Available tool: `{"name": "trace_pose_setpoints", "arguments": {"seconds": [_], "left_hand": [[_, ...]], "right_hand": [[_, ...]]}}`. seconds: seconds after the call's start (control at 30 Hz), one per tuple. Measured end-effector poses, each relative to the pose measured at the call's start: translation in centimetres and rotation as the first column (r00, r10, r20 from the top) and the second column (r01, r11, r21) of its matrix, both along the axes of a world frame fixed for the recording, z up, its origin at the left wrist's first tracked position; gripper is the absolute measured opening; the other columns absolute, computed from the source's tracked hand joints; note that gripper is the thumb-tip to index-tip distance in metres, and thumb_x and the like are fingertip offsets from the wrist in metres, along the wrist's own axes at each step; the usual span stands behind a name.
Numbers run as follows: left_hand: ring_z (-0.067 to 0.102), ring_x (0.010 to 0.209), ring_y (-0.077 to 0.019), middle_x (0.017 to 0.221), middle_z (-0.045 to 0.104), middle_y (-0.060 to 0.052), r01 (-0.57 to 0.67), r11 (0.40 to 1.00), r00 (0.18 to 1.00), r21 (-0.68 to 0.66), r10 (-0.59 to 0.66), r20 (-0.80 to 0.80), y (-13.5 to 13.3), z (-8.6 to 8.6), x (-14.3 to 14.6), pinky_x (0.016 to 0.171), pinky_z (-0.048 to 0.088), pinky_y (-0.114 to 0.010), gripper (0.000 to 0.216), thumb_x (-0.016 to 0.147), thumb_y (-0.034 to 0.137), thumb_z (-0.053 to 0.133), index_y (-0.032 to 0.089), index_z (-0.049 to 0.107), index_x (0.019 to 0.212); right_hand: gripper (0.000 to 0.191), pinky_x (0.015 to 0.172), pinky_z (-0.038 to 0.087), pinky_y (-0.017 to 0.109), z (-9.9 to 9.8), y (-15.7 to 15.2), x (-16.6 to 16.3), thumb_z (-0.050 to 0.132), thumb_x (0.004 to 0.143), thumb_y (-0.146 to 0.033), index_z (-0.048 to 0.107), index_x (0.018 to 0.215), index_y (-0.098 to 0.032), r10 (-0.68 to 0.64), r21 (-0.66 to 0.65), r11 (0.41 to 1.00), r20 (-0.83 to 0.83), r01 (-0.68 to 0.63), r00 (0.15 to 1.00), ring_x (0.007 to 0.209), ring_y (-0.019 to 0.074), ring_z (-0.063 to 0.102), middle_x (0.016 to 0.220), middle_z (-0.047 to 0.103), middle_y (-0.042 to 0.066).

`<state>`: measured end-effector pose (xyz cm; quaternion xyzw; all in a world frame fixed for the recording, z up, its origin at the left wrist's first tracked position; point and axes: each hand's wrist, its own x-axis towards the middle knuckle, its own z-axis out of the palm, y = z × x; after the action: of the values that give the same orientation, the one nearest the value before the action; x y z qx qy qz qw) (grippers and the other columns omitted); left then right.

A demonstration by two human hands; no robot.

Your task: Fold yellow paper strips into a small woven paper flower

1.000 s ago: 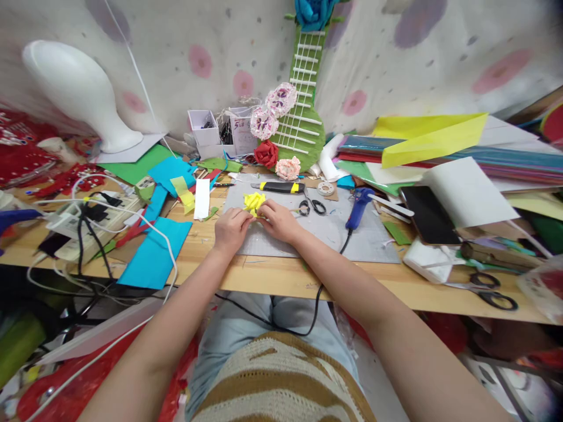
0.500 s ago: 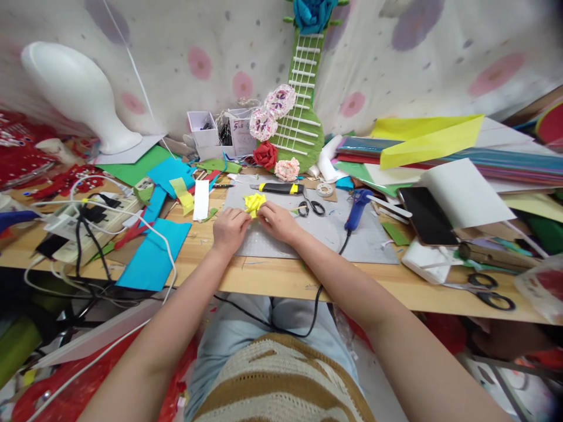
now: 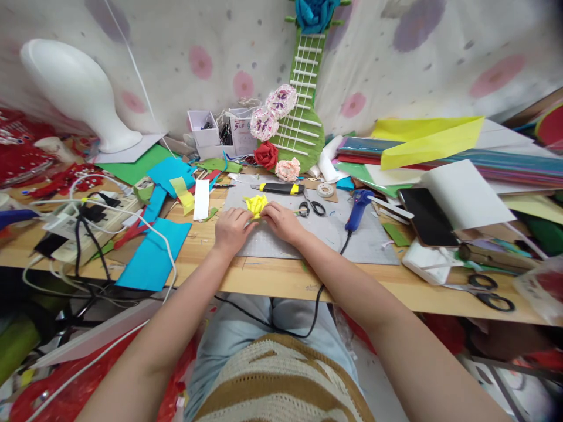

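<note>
A crumpled yellow paper flower [image 3: 256, 204] is held between my two hands, over the left part of a grey cutting mat [image 3: 285, 243]. My left hand [image 3: 232, 227] has its fingers closed at the flower's lower left side. From the right, my right hand [image 3: 280, 221] pinches the flower's lower edge; its fingertips partly hide the base. Just behind lies a yellow and black utility knife [image 3: 280, 188]. Small black-handled scissors [image 3: 313, 208] rest right of my right hand, and a blue glue gun [image 3: 357, 211] lies farther right on the mat.
A green guitar-shaped craft [image 3: 303, 129] with paper flowers leans at the back. Blue paper [image 3: 152, 255] and a power strip [image 3: 99, 225] with tangled cables lie to the left. On the right are a phone [image 3: 427, 217], larger scissors [image 3: 488, 292] and stacked coloured sheets [image 3: 440, 140].
The fingers of my left hand have shifted slightly around the base of the yellow flower, the thumb showing more. My right hand has stayed nearly in place.
</note>
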<state>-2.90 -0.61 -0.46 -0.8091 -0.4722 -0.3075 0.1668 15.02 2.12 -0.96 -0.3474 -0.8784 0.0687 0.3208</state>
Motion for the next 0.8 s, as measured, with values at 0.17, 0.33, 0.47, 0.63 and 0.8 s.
{"name": "trace_pose_setpoints", "arguments": {"seconds": [0.17, 0.33, 0.47, 0.63, 0.8], "left_hand": [[0.051, 0.070, -0.0169, 0.068, 0.062, -0.003, 0.003, 1.000, 0.999, -0.012, -0.004, -0.034, 0.04, 0.16, 0.11, 0.064, 0.030, -0.031, 0.034, 0.088, 0.040, 0.042, 0.019, 0.060, 0.068], [0.051, 0.068, -0.0165, 0.068, 0.063, -0.002, 0.011, 1.000, 0.997, 0.028, -0.008, -0.074, 0.00, 0.20, 0.00, 0.064, 0.030, -0.031, 0.032, 0.088, 0.039, 0.044, 0.020, 0.061, 0.069], [0.051, 0.069, -0.0171, 0.068, 0.064, -0.002, -0.007, 1.000, 0.997, 0.031, 0.009, -0.076, -0.07, 0.21, 0.00, 0.064, 0.030, -0.032, 0.031, 0.087, 0.041, 0.044, 0.021, 0.062, 0.072], [0.053, 0.075, -0.0193, 0.076, 0.066, -0.004, -0.037, 0.999, 0.999, 0.028, 0.037, -0.026, -0.10, 0.04, 0.06, 0.068, 0.033, -0.033, 0.029, 0.085, 0.044, 0.047, 0.021, 0.064, 0.079], [0.053, 0.079, -0.0205, 0.079, 0.065, -0.005, -0.046, 0.999, 0.999, -0.014, 0.046, 0.021, 0.10, -0.26, 0.08, 0.070, 0.033, -0.034, 0.028, 0.084, 0.045, 0.048, 0.022, 0.064, 0.084]], "right_hand": [[0.007, 0.066, 0.039, 0.025, 0.24, -0.15, 0.29, 0.044, 0.087, -0.019, 0.050, 0.090, -0.017, -0.004, -0.048, 0.999, 0.016, 0.005, 1.000, 0.079, 0.0156, 0.052, 0.090, 0.056, 0.006], [0.003, 0.062, 0.036, 0.024, 0.18, -0.22, 0.42, 0.049, 0.085, -0.022, 0.049, 0.086, -0.019, -0.049, -0.046, 0.998, 0.047, 0.051, 0.998, 0.077, 0.0151, 0.050, 0.088, 0.054, 0.005], [0.007, 0.065, 0.037, 0.024, 0.01, -0.12, 0.36, 0.045, 0.087, -0.020, 0.050, 0.082, -0.019, -0.057, -0.029, 0.998, 0.029, 0.058, 0.998, 0.077, 0.0151, 0.050, 0.086, 0.054, 0.005], [0.008, 0.066, 0.039, 0.025, -0.12, 0.15, 0.36, 0.046, 0.087, -0.019, 0.052, 0.082, -0.018, -0.055, -0.012, 0.998, 0.006, 0.055, 0.998, 0.077, 0.0160, 0.051, 0.086, 0.055, 0.006], [0.009, 0.068, 0.040, 0.026, -0.13, 0.37, 0.42, 0.046, 0.087, -0.019, 0.053, 0.083, -0.018, -0.038, -0.002, 0.999, -0.029, 0.038, 0.999, 0.078, 0.0162, 0.051, 0.085, 0.055, 0.006]]}}
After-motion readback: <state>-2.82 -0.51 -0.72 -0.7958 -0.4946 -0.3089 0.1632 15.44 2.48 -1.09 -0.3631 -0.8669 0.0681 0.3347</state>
